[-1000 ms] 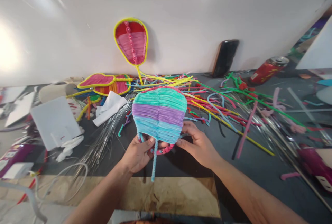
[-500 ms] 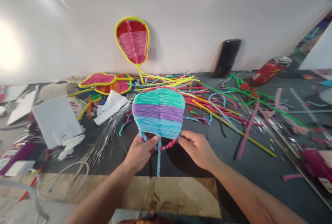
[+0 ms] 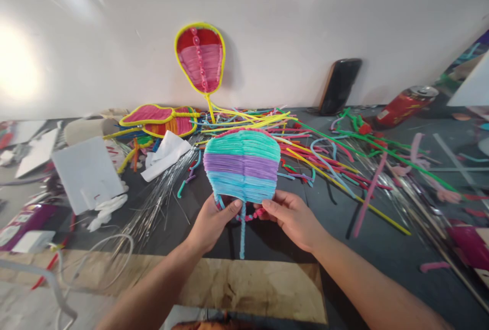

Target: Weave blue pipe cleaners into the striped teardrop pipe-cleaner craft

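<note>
Between my hands is a fan made of pipe cleaners point(image 3: 242, 164), striped green, purple and light blue, with a pink twisted edge and a light blue stem pointing down toward me. My left hand point(image 3: 214, 219) grips its lower left edge, thumb on the front. At the lower right edge my right hand point(image 3: 292, 218) pinches the rim between thumb and fingers. Some fingertips are hidden behind the fan. Beyond it, loose pipe cleaners point(image 3: 248, 119) in several colours lie in a heap.
A yellow-edged red and pink fan point(image 3: 200, 60) leans on the white wall. Other yellow-edged pieces point(image 3: 153, 115), crumpled white paper point(image 3: 166, 154) and thin wires point(image 3: 164, 192) lie left. A phone point(image 3: 340, 85) and a red can point(image 3: 407, 106) stand at back right. Brown board point(image 3: 252, 286) lies in front.
The fan sits slightly further right in view, as does the whole scene. My right thumb has come over onto the front of the fan's lower right edge.
</note>
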`<state>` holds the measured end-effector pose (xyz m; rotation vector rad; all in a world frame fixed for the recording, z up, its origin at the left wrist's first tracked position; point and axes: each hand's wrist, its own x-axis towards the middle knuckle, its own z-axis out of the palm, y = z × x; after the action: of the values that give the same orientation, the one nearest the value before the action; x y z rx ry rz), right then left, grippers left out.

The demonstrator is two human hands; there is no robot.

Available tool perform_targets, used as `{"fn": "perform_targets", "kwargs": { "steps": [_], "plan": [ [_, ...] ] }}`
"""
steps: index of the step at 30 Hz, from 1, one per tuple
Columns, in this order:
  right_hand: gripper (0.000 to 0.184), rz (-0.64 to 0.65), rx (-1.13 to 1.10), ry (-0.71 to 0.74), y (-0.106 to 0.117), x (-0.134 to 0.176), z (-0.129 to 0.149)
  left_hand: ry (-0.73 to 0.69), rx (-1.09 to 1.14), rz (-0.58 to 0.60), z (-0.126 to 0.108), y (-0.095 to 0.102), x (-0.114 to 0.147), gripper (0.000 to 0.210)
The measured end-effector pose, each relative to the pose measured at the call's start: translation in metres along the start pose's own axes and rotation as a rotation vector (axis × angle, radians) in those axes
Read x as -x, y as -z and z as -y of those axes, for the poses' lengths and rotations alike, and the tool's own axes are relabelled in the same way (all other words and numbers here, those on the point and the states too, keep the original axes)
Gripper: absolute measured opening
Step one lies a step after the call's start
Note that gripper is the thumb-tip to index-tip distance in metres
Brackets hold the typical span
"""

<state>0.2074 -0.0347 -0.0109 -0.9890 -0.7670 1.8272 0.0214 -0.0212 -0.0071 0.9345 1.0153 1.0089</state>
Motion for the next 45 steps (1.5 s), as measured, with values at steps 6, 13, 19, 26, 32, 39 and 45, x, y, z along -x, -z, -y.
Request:
{"fn": "perform_targets", "kwargs": {
  "steps": [6,13,19,26,32,39,45],
  "plan": [
    [0.024,-0.002,0.005,-0.003,-0.001,0.000,0.004,0.072,0.122,-0.001,-0.007,-0.003,0.001,0.025],
    [0.025,-0.006,-0.142,-0.092,-0.002,-0.001,0.005,0.084,0.051,0.016,-0.006,0.000,0.001,0.019],
    [0.029,-0.035,-0.164,-0.086,0.000,-0.001,0.003,0.085,0.103,-0.031,-0.007,-0.004,0.000,0.016],
    [0.033,-0.038,-0.132,-0.071,0.002,-0.002,0.001,0.097,0.138,-0.077,-0.006,-0.007,0.000,0.019],
    [0.037,-0.051,-0.051,-0.014,0.000,-0.001,0.002,0.142,0.195,-0.080,-0.007,-0.004,-0.001,0.022],
    [0.037,-0.072,0.021,0.102,0.002,-0.004,0.002,0.200,0.293,0.044,-0.012,0.003,-0.001,0.030],
    [0.037,-0.044,0.130,0.133,0.005,-0.005,0.000,0.170,0.232,0.001,-0.009,0.002,-0.003,0.027]
  ]
}}
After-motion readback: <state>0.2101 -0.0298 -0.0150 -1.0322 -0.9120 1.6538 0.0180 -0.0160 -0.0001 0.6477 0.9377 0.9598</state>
